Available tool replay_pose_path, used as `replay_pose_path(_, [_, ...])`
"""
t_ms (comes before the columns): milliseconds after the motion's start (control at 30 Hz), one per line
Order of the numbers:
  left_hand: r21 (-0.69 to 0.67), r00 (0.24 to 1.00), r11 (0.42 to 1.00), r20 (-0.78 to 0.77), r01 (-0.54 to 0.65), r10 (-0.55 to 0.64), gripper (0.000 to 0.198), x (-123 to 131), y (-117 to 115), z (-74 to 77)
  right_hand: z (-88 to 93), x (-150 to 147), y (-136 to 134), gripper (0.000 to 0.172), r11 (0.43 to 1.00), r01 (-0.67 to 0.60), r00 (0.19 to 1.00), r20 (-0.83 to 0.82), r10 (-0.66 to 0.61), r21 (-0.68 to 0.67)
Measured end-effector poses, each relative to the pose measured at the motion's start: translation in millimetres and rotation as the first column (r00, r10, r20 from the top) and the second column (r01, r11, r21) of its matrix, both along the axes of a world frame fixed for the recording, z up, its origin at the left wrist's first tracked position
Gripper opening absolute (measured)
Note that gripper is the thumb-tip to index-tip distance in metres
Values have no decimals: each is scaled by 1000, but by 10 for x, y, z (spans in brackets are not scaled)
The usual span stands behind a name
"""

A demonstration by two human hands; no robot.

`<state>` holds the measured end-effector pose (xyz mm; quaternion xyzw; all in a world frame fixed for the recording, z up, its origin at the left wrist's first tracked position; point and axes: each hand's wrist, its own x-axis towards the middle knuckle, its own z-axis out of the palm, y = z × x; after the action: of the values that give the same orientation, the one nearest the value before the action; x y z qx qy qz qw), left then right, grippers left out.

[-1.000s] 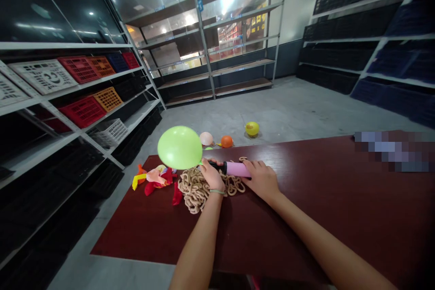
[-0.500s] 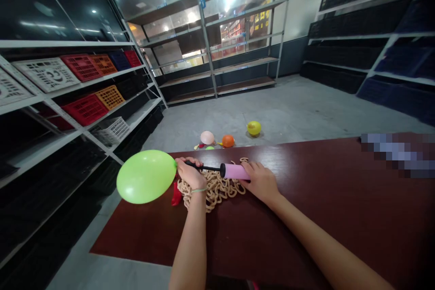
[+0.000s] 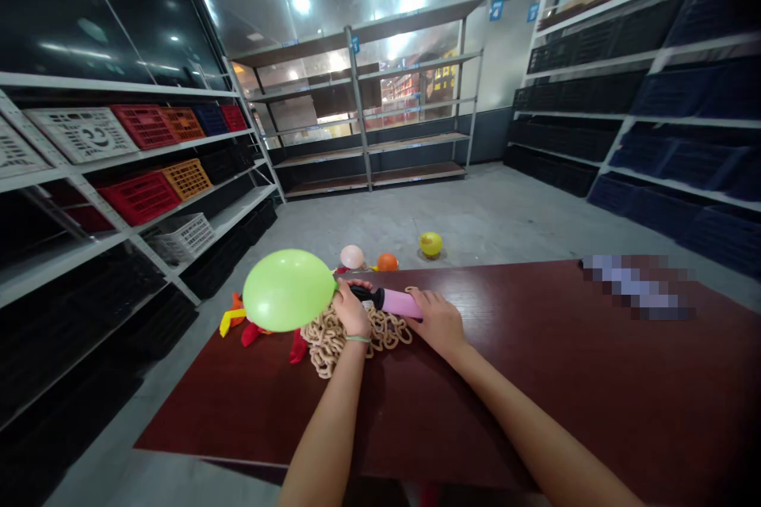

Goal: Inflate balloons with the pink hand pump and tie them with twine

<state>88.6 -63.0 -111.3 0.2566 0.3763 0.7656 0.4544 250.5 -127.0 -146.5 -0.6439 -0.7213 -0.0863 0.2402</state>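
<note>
An inflated light green balloon (image 3: pixel 288 289) hangs over the far left corner of the dark red table (image 3: pixel 535 388). My left hand (image 3: pixel 352 309) is closed around the balloon's neck and the black end of a hand pump. My right hand (image 3: pixel 436 319) grips the pump's pink barrel (image 3: pixel 399 302), which lies level between my hands. Under both hands lies a heap of beige rope or chain (image 3: pixel 333 337). Flat, uninflated balloons (image 3: pixel 243 326) in red, orange and yellow lie beside the heap, partly hidden by the green balloon.
Three small inflated balloons, pink (image 3: pixel 353 256), orange (image 3: pixel 387 261) and yellow (image 3: pixel 430 242), rest on the grey floor beyond the table. Metal shelving with coloured crates (image 3: pixel 143 194) runs along the left; dark shelves line the right and back.
The pump has been pushed back together: the black rod seen half a second ago is inside the barrel. The green balloon moved right and up, nearer my right hand. The camera tilted up.
</note>
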Motion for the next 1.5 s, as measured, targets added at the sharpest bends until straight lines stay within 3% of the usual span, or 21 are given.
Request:
replay_pose_path(200, [-8, 991, 994, -79, -112, 111, 31, -138, 84, 106, 29, 48, -63, 53, 999, -23, 1000, -10, 23, 36])
replay_pose_path(333, [-22, 990, 993, -90, -115, 113, 29, -354, 137, 162, 17, 113, -39, 46, 998, 19, 997, -80, -13, 67])
replay_pose_path(467, [-42, 982, 995, -170, -94, 85, 26, -572, 102, 81, -3, 176, 27, 47, 994, 94, 991, -102, -89, 49])
replay_pose_path(600, [-72, 976, 997, -214, 24, -39, 32, -696, 62, -32, -10, 290, 44, 53, 993, 115, 993, -8, -115, -8])
replay_pose_path(733, [-86, 951, 993, -291, 86, -107, 36, -722, 64, -76, 19, 348, 12, 53, 997, 53, 997, 67, -49, -60])
replay_pose_path(933, [-87, 835, 994, -541, 60, -98, 42, -708, 69, -106, 69, 303, -9, 55, 996, -39, 994, 102, 47, -75])
replay_pose_path(1133, [-109, 813, 994, -576, 27, -85, 42, -682, -11, -40, 66, 305, -9, 59, 997, -52, 992, 114, 58, -54])
replay_pose_path(1367, [-76, 647, 996, -757, 51, -91, 57, -700, -52, -7, 73, 308, 3, 51, 996, -73, 989, 127, 79, -54])
replay_pose_path(1500, [-82, 677, 996, -732, 27, -79, 55, -733, -14, -8, 142, 308, -36, 47, 997, -66, 985, 158, 71, -42])
